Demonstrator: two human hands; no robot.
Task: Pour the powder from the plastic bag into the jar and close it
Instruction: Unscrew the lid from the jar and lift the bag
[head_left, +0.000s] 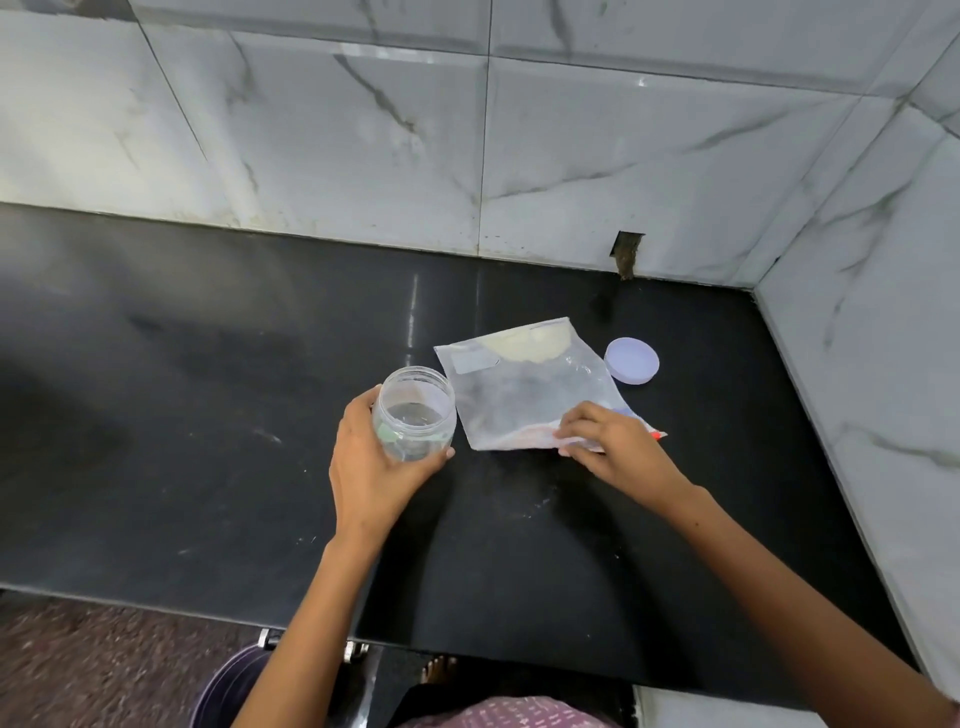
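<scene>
Nothing is poured yet: the jar (414, 413), gripped by the left hand (375, 467), looks empty; right fingers (576, 422) pinch the plastic bag (524, 384); the lid (631, 360) waits aside.

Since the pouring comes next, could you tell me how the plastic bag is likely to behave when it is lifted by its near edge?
The plastic bag looks thin and lies flat, so it will probably flop and fold. Its powder sits at the far end, so that end should sag and swing. The right hand pinches only the near edge; the film may be slippery, so a firm grip seems wise.
</scene>
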